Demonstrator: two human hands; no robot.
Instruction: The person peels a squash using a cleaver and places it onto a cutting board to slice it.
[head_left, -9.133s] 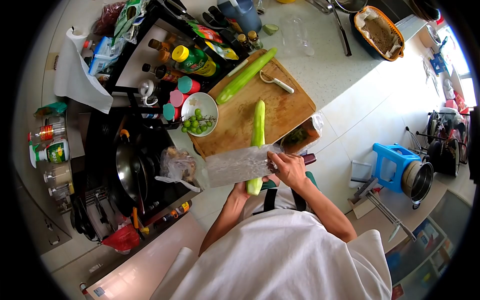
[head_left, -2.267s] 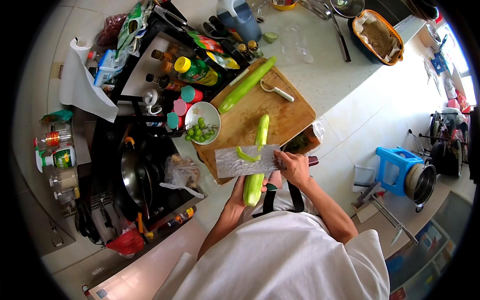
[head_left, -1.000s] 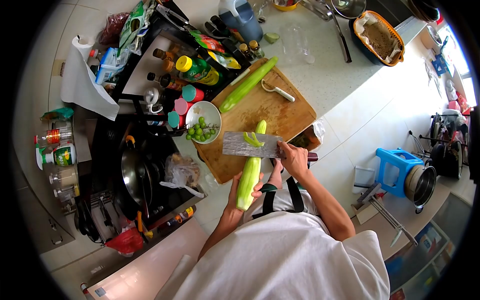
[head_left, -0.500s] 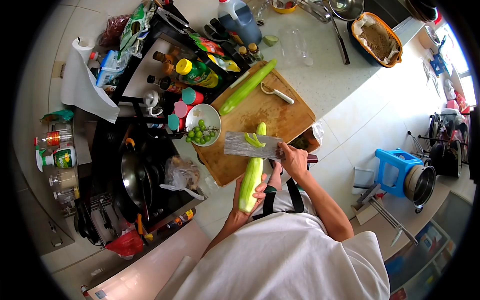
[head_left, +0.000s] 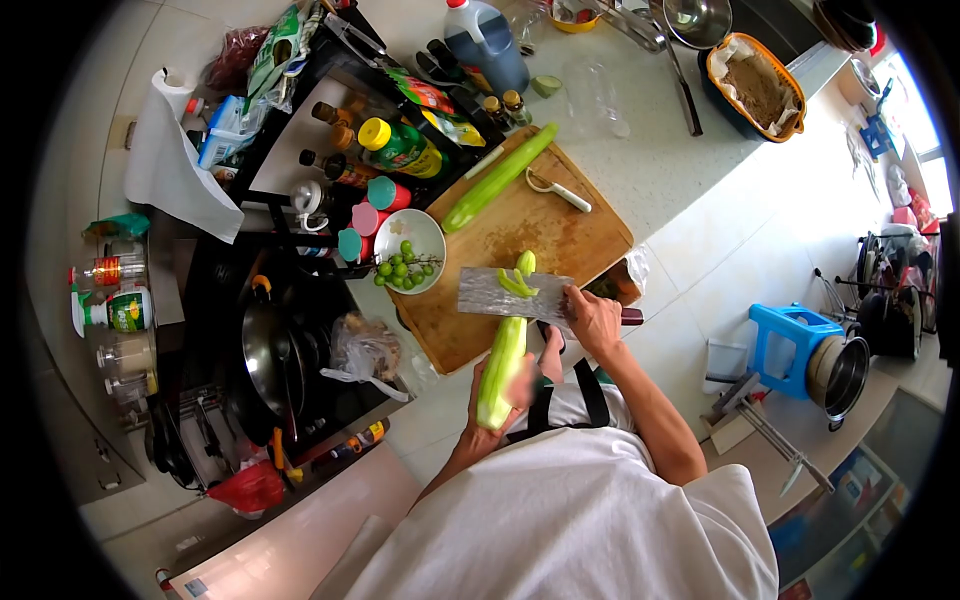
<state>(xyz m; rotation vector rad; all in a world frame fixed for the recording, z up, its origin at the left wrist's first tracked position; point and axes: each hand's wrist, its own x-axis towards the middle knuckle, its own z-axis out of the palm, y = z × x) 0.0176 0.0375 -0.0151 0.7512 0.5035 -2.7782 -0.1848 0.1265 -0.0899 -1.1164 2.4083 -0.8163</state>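
Note:
My left hand [head_left: 518, 390] is wrapped round the lower part of a peeled, pale green gourd [head_left: 500, 370], which points away from my body over the near edge of the wooden cutting board [head_left: 590, 210]. The fingers are partly smeared by motion. My right hand [head_left: 597, 322] grips a cleaver [head_left: 482, 296] with a dark red handle. Its broad blade lies across the gourd and hides part of it; the far tip shows beyond. Thin green slices [head_left: 517, 282] rest on the blade. A second long green gourd [head_left: 500, 180] and a white-handled peeler [head_left: 560, 190] lie on the board.
A white bowl [head_left: 425, 236] of small green fruit stands at the board's left edge. Left of it are lidded jars [head_left: 387, 194] and a yellow-capped bottle [head_left: 400, 148]. A wok [head_left: 268, 350] sits on the stove. An orange-rimmed basket [head_left: 757, 85] stands at the counter's far right.
The cleaver has shifted slightly right along with the view, slices still on its blade. Less of the gourd's far tip shows beyond the blade. The fingers of my left hand are now blurred.

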